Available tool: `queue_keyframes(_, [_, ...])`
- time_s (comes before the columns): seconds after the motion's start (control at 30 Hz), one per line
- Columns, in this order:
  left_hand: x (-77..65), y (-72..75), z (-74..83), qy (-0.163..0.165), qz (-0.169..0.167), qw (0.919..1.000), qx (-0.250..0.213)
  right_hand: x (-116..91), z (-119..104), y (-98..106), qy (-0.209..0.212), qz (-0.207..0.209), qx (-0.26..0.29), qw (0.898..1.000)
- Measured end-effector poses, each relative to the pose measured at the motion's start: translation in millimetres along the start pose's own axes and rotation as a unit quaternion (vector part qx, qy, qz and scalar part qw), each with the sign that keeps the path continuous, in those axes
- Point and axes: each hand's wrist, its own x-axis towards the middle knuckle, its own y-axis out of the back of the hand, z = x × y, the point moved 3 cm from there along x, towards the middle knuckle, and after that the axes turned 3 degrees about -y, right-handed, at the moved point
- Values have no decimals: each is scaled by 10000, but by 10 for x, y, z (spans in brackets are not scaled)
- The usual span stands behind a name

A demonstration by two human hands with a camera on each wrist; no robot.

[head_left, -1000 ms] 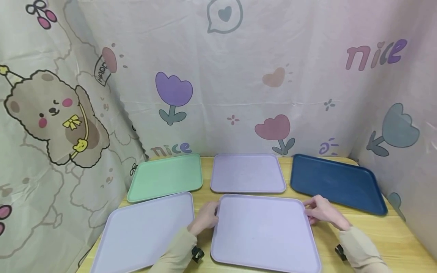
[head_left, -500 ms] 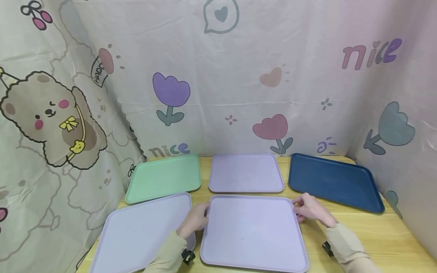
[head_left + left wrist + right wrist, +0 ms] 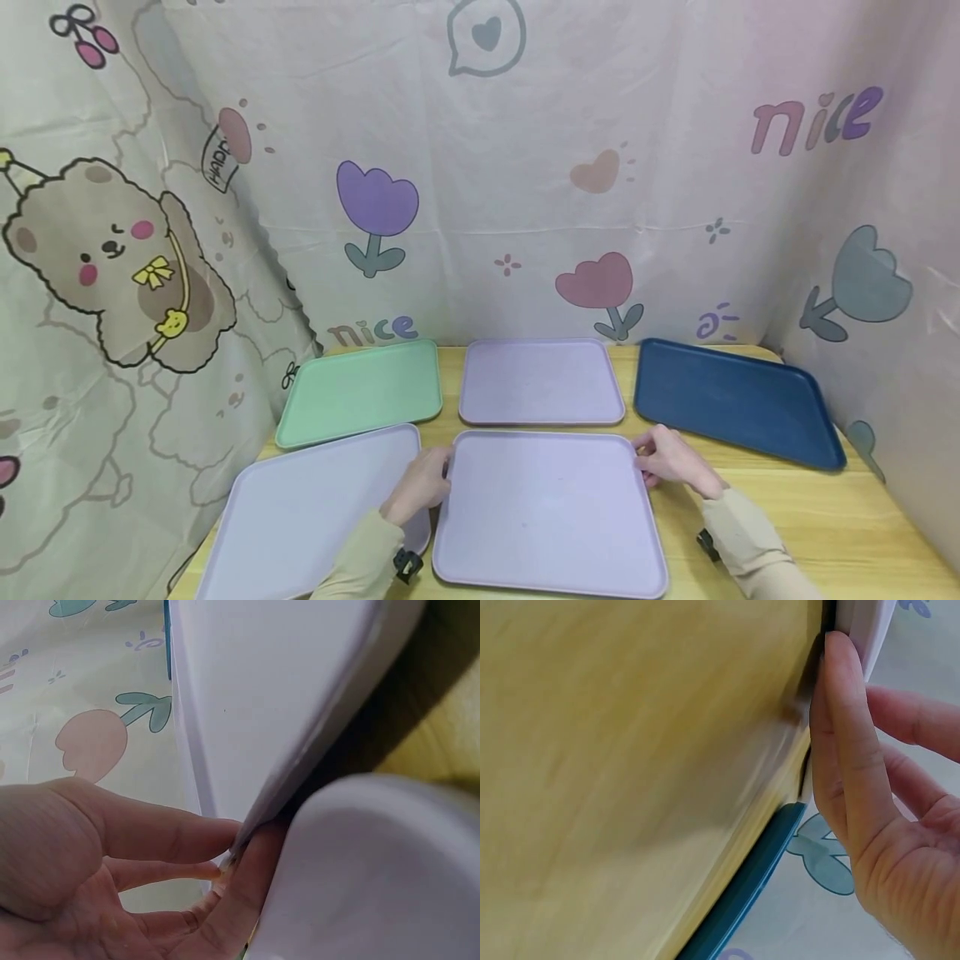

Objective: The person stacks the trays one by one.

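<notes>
A lavender tray (image 3: 551,517) lies at the front middle of the table, between both hands. My left hand (image 3: 420,483) pinches its left rim near the far corner; in the left wrist view the thumb (image 3: 172,836) lies on the rim with fingers beneath. At the opposite far corner my right hand (image 3: 675,458) holds the right rim. The right wrist view shows fingers (image 3: 851,742) against the outer side of the tray (image 3: 868,634). Just left of the left hand lies a pale bluish-lavender tray (image 3: 315,508), whose near right corner is partly behind the left arm.
Along the back of the wooden table (image 3: 810,525) stand a green tray (image 3: 363,392), a smaller lavender tray (image 3: 540,383) and a dark blue tray (image 3: 738,404). A printed curtain (image 3: 480,167) hangs behind and on both sides.
The front lavender tray has slid left with both hands on its rims, narrowing the gap to the pale tray on the left. The other trays keep their places; the head view shifted slightly.
</notes>
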Motion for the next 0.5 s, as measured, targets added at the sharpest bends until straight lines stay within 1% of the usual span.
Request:
queue_keyframes(0.17, [0,0,9,-73,39,10000,29,6,12,-1,30,-51,13,10000])
queue_keyframes(0.37, [-5,1,8,-10,-2,10000,-48,13,29,-7,17,-84,50,10000])
queue_keyframes(0.5, [-5,-4,5,-31,10,10000,-56,17,36,-3,-1,-79,14,10000])
